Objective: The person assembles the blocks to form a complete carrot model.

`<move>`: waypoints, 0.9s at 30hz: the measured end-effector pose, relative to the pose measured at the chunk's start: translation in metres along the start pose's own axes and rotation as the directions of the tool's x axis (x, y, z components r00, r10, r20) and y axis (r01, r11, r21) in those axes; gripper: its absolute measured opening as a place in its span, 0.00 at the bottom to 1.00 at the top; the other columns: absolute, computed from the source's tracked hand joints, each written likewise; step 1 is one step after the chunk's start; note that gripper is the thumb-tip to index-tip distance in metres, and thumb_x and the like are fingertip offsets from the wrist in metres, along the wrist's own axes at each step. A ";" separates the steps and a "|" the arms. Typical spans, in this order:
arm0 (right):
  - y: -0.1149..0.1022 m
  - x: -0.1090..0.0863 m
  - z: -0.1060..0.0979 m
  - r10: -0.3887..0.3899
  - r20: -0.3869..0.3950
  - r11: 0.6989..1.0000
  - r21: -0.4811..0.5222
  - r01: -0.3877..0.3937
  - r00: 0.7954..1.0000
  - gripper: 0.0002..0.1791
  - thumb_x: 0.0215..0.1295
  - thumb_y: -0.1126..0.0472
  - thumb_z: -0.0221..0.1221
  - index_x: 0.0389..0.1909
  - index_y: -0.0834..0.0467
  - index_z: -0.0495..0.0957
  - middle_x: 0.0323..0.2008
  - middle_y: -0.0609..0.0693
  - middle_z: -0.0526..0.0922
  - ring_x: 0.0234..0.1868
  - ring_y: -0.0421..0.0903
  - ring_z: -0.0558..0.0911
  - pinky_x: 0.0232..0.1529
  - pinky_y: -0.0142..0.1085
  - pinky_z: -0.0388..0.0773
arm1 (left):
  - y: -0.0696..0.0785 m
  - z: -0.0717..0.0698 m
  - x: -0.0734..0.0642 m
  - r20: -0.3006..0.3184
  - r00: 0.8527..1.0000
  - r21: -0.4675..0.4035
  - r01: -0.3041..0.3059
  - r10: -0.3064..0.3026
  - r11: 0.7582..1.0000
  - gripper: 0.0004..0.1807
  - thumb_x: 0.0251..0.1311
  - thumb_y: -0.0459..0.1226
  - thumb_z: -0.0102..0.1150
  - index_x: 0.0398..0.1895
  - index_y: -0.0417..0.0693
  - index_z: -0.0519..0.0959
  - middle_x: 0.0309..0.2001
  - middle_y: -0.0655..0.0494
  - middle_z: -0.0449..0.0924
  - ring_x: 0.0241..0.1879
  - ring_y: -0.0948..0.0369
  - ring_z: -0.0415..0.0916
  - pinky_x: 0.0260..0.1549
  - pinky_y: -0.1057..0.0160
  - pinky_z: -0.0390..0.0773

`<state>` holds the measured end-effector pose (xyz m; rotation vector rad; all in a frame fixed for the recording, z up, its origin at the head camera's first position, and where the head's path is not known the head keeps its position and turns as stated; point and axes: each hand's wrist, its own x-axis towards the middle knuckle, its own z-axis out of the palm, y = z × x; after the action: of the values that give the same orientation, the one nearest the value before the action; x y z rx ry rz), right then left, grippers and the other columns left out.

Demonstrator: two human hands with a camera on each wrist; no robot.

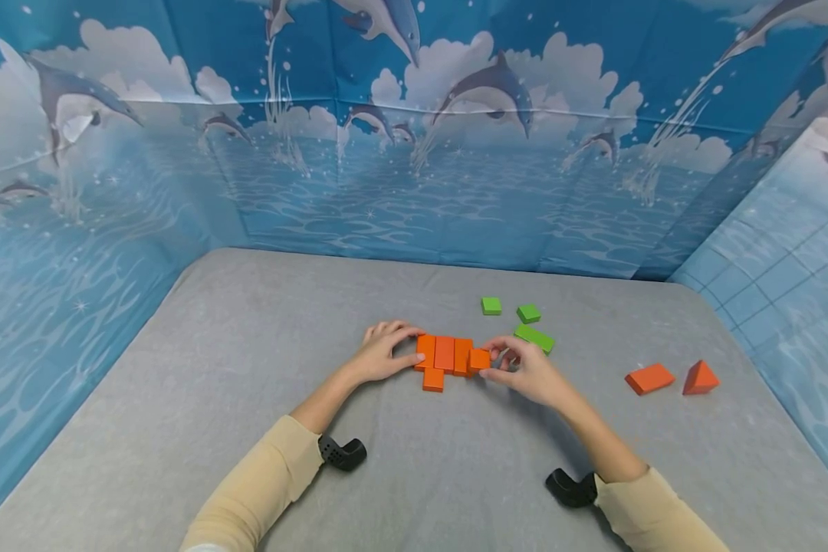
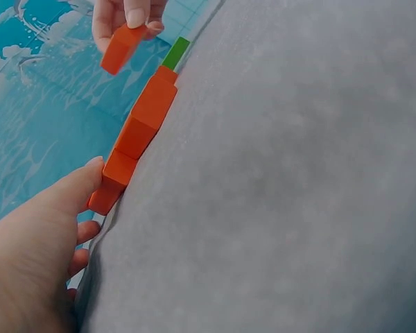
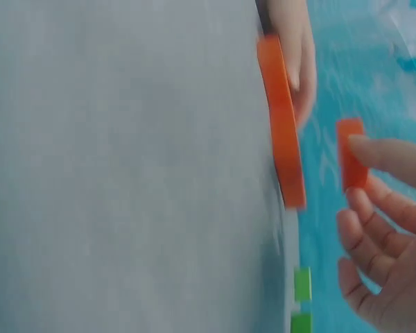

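Observation:
In the head view, several orange blocks (image 1: 445, 353) lie side by side on the grey cloth, with a smaller orange block (image 1: 433, 380) against their near side. My left hand (image 1: 384, 353) holds the left end of this row, thumb on the near left and forefinger at the far edge. Between thumb and fingertips, my right hand (image 1: 528, 371) pinches another orange block (image 1: 479, 360). Both wrist views show this pinched block (image 3: 351, 154) raised above the row (image 3: 283, 125), apart from it. From the head it overlaps the row's right end.
Behind my right hand lie a long green block (image 1: 534, 339) and two small green blocks (image 1: 491, 306). Farther right are an orange rectangular block (image 1: 650, 379) and an orange triangular block (image 1: 700, 379). A dolphin-print curtain (image 1: 386, 199) borders the grey surface (image 1: 283, 307).

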<state>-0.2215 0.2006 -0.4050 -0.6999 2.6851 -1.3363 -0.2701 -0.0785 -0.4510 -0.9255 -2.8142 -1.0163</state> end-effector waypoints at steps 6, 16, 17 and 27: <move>-0.006 0.002 0.021 -0.041 0.021 0.999 -0.031 0.041 0.999 0.17 0.51 0.65 0.66 0.43 0.63 0.76 0.32 0.53 0.76 0.27 0.42 0.72 0.23 0.31 0.71 | 0.000 0.000 0.000 -0.005 1.000 0.004 -0.004 0.004 1.000 0.23 0.58 0.47 0.57 0.57 0.55 0.72 0.56 0.51 0.68 0.56 0.51 0.59 0.53 0.47 0.53; -0.006 0.000 0.038 -0.082 0.031 0.992 -0.089 0.084 0.996 0.16 0.50 0.63 0.67 0.40 0.61 0.77 0.30 0.49 0.75 0.26 0.40 0.70 0.26 0.31 0.69 | -0.001 0.000 0.000 0.001 1.000 -0.001 -0.003 0.003 1.000 0.23 0.58 0.47 0.57 0.57 0.54 0.73 0.55 0.52 0.69 0.54 0.52 0.60 0.53 0.48 0.53; -0.005 0.000 0.039 -0.085 0.028 0.991 -0.101 0.088 0.996 0.15 0.50 0.63 0.67 0.40 0.60 0.77 0.30 0.49 0.75 0.26 0.40 0.70 0.27 0.31 0.69 | 0.000 0.000 0.000 0.002 1.000 -0.003 -0.002 0.002 1.000 0.23 0.58 0.47 0.57 0.57 0.54 0.73 0.55 0.52 0.69 0.54 0.52 0.60 0.53 0.48 0.53; -0.007 0.002 0.044 -0.102 0.009 0.974 -0.204 0.102 0.995 0.15 0.48 0.63 0.68 0.38 0.59 0.76 0.28 0.48 0.72 0.26 0.40 0.68 0.27 0.31 0.68 | 0.001 0.000 0.000 0.003 1.000 0.001 0.008 -0.008 1.000 0.23 0.58 0.48 0.57 0.57 0.55 0.72 0.56 0.51 0.68 0.55 0.51 0.60 0.53 0.48 0.53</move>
<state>-0.2091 0.1633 -0.4268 -0.8676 2.8511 -1.0880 -0.2696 -0.0782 -0.4504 -0.9164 -2.8228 -1.0153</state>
